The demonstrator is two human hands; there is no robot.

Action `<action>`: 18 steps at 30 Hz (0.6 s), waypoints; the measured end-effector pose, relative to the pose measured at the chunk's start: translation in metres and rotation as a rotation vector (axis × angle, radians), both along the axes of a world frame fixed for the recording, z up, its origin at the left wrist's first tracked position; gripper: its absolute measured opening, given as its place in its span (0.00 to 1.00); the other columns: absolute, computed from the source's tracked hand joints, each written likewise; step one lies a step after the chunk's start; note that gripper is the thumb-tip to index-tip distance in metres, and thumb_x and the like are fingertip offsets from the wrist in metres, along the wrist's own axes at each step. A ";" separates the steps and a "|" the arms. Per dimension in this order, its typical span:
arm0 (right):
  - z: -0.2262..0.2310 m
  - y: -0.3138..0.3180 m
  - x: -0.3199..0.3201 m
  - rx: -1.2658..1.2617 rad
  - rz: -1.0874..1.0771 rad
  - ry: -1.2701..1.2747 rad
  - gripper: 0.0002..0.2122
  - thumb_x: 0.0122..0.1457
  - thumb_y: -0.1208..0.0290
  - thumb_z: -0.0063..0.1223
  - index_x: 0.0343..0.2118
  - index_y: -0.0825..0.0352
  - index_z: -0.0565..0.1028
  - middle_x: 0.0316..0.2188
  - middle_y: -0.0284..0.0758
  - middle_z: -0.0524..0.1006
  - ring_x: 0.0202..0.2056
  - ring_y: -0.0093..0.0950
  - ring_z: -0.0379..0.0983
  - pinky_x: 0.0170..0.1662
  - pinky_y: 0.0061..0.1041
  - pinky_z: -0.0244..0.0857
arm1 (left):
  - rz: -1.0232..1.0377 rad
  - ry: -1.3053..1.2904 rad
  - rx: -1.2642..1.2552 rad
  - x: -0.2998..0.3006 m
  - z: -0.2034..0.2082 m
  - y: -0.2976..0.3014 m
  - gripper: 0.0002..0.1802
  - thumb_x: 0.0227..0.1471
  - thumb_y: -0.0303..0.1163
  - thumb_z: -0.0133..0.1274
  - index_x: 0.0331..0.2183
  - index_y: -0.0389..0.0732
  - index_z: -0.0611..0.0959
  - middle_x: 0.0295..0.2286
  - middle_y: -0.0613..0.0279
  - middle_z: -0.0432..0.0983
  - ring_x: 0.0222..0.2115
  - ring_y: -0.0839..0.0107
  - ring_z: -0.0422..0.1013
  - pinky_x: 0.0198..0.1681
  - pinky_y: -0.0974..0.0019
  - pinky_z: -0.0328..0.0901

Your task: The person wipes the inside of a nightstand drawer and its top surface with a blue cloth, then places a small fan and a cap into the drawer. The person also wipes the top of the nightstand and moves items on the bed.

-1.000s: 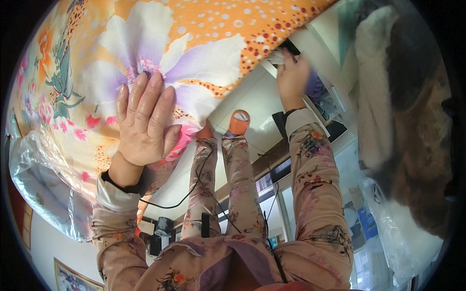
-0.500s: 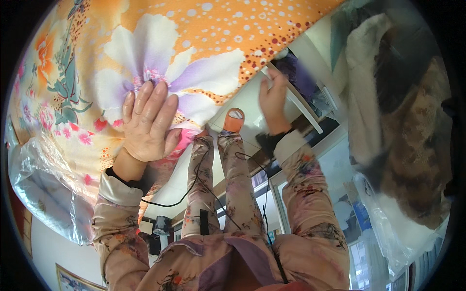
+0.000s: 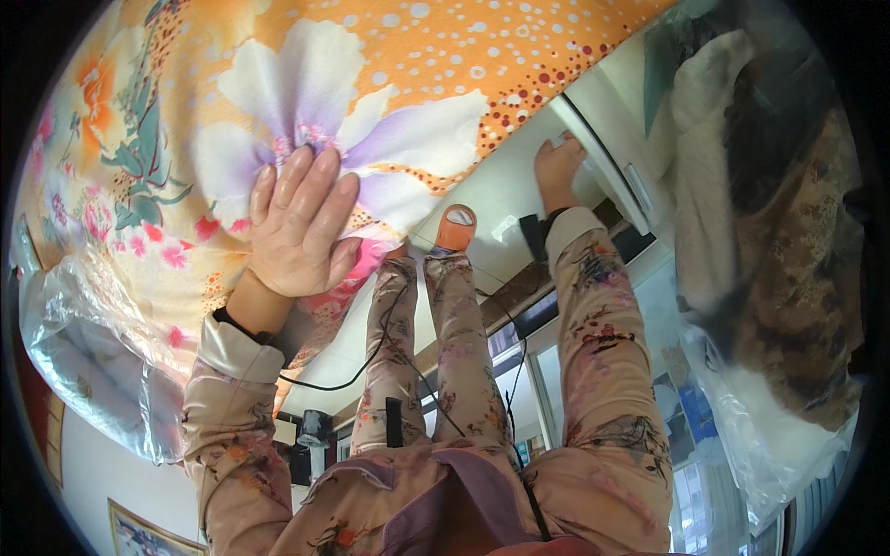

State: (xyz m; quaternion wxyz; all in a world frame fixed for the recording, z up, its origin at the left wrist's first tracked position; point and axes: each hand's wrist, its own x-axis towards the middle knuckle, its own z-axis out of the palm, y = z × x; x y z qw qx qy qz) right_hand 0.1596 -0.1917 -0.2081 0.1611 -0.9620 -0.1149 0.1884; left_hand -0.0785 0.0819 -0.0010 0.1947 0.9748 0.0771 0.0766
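L hand [image 3: 301,227] lay spread on orange floral cloth [image 3: 445,42]; R hand [image 3: 559,167], grip unclear, was nearer long white drawer edge [image 3: 603,159] slanting far-L to near-R.

Recorded on cloth [image 3: 399,56]: orange ground, white and dark-red dots, large white-and-purple floral print. Noted on sleeves [image 3: 607,343]: beige, floral. Noted on shoe [image 3: 455,230]: orange.

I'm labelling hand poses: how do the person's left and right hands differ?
The left hand lies palm down on the flowered cloth; the right hand is off it. The left hand's fingers are extended, the right hand's bent. The left hand looks larger in view than the right hand. Both are bare, beyond pale cuffs.
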 end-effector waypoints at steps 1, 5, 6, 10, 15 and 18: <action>-0.002 -0.001 0.013 0.007 0.022 -0.065 0.21 0.51 0.75 0.51 0.46 0.81 0.63 0.45 0.56 0.65 0.51 0.50 0.56 0.55 0.43 0.51 | 0.002 0.007 -0.003 0.001 0.001 0.000 0.30 0.46 0.44 0.48 0.52 0.42 0.72 0.55 0.53 0.62 0.59 0.57 0.54 0.62 0.53 0.37; -0.012 -0.014 0.036 -0.028 0.169 0.014 0.22 0.51 0.72 0.53 0.46 0.80 0.65 0.47 0.54 0.65 0.52 0.49 0.56 0.56 0.42 0.51 | -0.001 0.055 -0.008 0.002 0.002 0.002 0.33 0.42 0.43 0.52 0.52 0.43 0.71 0.56 0.56 0.61 0.59 0.59 0.54 0.61 0.52 0.40; -0.009 -0.024 0.032 0.018 0.237 0.013 0.22 0.51 0.72 0.53 0.46 0.79 0.66 0.47 0.54 0.66 0.52 0.49 0.57 0.56 0.41 0.52 | 0.000 0.053 -0.003 0.002 0.001 0.001 0.33 0.41 0.43 0.52 0.52 0.43 0.72 0.56 0.56 0.60 0.59 0.60 0.54 0.61 0.52 0.41; 0.036 -0.078 -0.024 -0.078 0.261 0.299 0.17 0.52 0.70 0.52 0.44 0.73 0.70 0.46 0.53 0.69 0.49 0.50 0.63 0.52 0.42 0.58 | 0.024 0.103 0.004 0.007 0.004 -0.004 0.35 0.45 0.40 0.51 0.56 0.44 0.66 0.59 0.56 0.54 0.60 0.60 0.50 0.61 0.50 0.43; 0.173 -0.165 -0.130 0.001 0.414 0.651 0.15 0.58 0.62 0.44 0.38 0.69 0.73 0.35 0.51 0.75 0.39 0.51 0.70 0.44 0.44 0.63 | 0.102 0.344 0.214 0.020 0.036 -0.032 0.34 0.50 0.39 0.44 0.58 0.40 0.60 0.61 0.55 0.48 0.61 0.59 0.47 0.62 0.49 0.41; 0.252 -0.199 -0.165 -0.089 0.628 0.697 0.15 0.59 0.60 0.42 0.39 0.69 0.73 0.36 0.49 0.75 0.41 0.47 0.71 0.44 0.40 0.65 | 0.190 0.526 -0.442 0.002 0.066 -0.066 0.29 0.48 0.33 0.43 0.54 0.35 0.66 0.52 0.45 0.62 0.54 0.54 0.59 0.57 0.50 0.52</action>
